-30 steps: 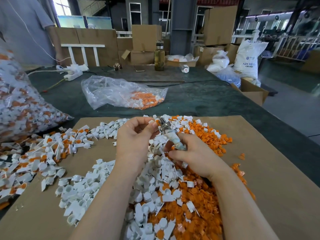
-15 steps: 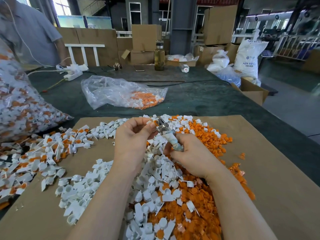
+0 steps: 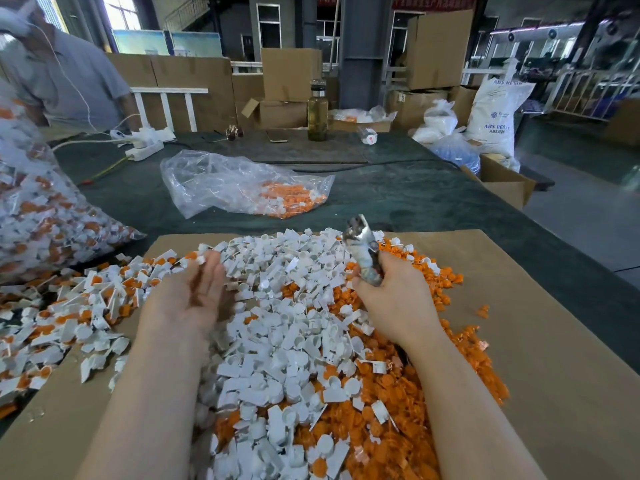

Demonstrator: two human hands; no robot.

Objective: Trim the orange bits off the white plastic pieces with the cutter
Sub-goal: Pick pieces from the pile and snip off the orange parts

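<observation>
The right hand (image 3: 394, 299), right of centre in the frame, has its fingers curled tight round the handle of the cutter (image 3: 363, 249), whose metal head points up and away above the fist. The left hand (image 3: 194, 296), left of centre, is spread with straight, relaxed fingers, palm turned inward; it is blurred, and a small white piece (image 3: 202, 259) sits at its fingertips, though whether the fingers touch it cannot be told. Between and below the hands lies a heap of white plastic pieces (image 3: 287, 327), with a mass of loose orange bits (image 3: 398, 403) beside it toward the lower right. At the left edge lies a pile of white pieces with orange still on them (image 3: 69, 306). All rest on a cardboard sheet (image 3: 554, 375). In the upper middle a clear plastic bag (image 3: 242, 183) lies on the dark table (image 3: 415, 195), with a bottle (image 3: 317, 112) further back, and a full bag (image 3: 41, 216) at far left
</observation>
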